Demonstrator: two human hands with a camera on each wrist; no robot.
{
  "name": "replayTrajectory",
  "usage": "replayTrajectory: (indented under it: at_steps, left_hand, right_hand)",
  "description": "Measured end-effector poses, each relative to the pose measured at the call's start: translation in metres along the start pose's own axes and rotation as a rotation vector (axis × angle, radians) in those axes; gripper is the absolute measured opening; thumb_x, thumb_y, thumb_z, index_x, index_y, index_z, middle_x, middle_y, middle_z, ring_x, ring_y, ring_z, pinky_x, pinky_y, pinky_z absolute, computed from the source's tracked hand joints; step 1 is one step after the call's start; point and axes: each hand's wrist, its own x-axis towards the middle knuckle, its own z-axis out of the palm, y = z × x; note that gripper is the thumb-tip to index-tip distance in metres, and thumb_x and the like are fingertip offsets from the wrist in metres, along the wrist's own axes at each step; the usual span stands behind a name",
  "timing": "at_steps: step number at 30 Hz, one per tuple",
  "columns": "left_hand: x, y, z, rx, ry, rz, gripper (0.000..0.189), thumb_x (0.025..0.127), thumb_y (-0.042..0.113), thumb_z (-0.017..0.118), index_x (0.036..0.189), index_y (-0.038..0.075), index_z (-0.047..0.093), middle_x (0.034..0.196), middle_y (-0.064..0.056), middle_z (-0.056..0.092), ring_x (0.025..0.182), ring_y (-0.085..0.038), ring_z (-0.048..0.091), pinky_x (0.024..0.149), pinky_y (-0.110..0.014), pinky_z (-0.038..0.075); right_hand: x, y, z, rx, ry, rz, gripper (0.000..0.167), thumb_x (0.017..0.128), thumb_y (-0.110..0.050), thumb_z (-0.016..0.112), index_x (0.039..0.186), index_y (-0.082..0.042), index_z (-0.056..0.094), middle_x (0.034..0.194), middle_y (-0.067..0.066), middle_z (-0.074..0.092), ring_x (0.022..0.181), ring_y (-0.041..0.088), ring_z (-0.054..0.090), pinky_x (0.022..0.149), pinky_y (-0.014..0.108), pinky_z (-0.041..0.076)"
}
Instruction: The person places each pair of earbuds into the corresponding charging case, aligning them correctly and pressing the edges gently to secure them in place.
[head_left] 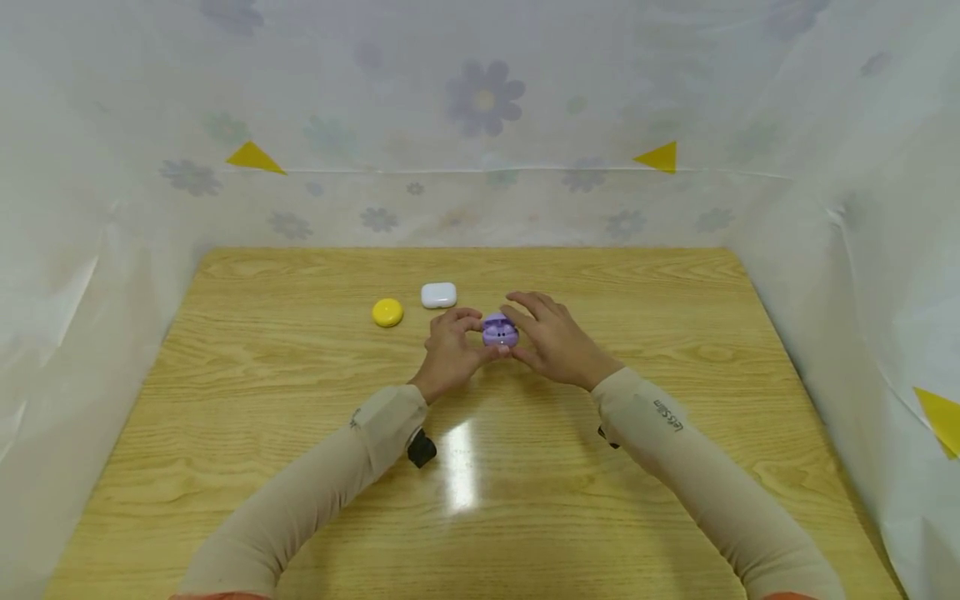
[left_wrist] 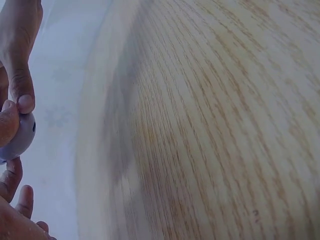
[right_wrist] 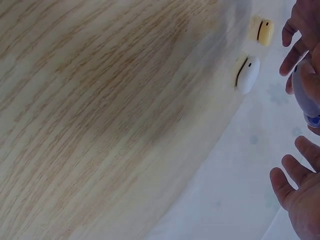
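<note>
A purple earbud case (head_left: 500, 336) is held up above the table with its lid raised; small dark spots show inside. My left hand (head_left: 452, 350) grips its left side, thumb at the front and a finger behind. From the other side my right hand (head_left: 558, 342) pinches it, thumb at the front edge and index finger by the lid, other fingers stretched out. In the left wrist view the rounded underside of the case (left_wrist: 22, 137) shows between the fingers. The right wrist view catches the case (right_wrist: 304, 92) at its edge, partly hidden by the left hand.
A white earbud case (head_left: 438, 295) lies closed on the wooden table (head_left: 300, 417), just behind the left hand. To its left is a round yellow case (head_left: 387, 312). Pale flower-patterned sheeting (head_left: 480, 208) encloses the table at the back and sides.
</note>
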Motion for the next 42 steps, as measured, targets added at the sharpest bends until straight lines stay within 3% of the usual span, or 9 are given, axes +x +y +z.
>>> replayTrajectory:
  at_steps: [26,35,42]
  left_hand:
    - [0.002,-0.003,0.001,-0.027,-0.011,-0.008,0.039,0.080,0.033,0.078,0.097,-0.001,0.069,0.127,-0.010,0.054,0.123,-0.035,0.035,0.093,-0.061,0.023]
    - [0.001,-0.001,-0.001,-0.015,-0.010,-0.004,0.040,0.080,0.032,0.078,0.097,-0.002,0.070,0.125,-0.012,0.055,0.122,-0.036,0.038,0.092,-0.060,0.026]
    - [0.002,0.000,-0.002,-0.001,-0.001,-0.006,0.037,0.080,0.033,0.078,0.094,0.000,0.070,0.126,-0.010,0.056,0.122,-0.036,0.037,0.089,-0.060,0.027]
  right_hand:
    - [-0.003,-0.006,-0.001,-0.053,0.108,-0.112,0.046,0.080,-0.013,0.078,0.120,0.002,0.062,0.129,0.019,0.054,0.119,0.037,0.050,0.093,0.051,0.044]
    - [-0.005,-0.007,0.001,-0.039,0.127,-0.107,0.051,0.079,-0.015,0.079,0.122,0.003,0.059,0.129,0.020,0.053,0.119,0.038,0.050,0.093,0.052,0.044]
    - [-0.010,-0.008,0.007,-0.040,0.184,-0.084,0.066,0.074,-0.018,0.083,0.127,0.005,0.051,0.132,0.024,0.049,0.123,0.039,0.046,0.095,0.052,0.043]
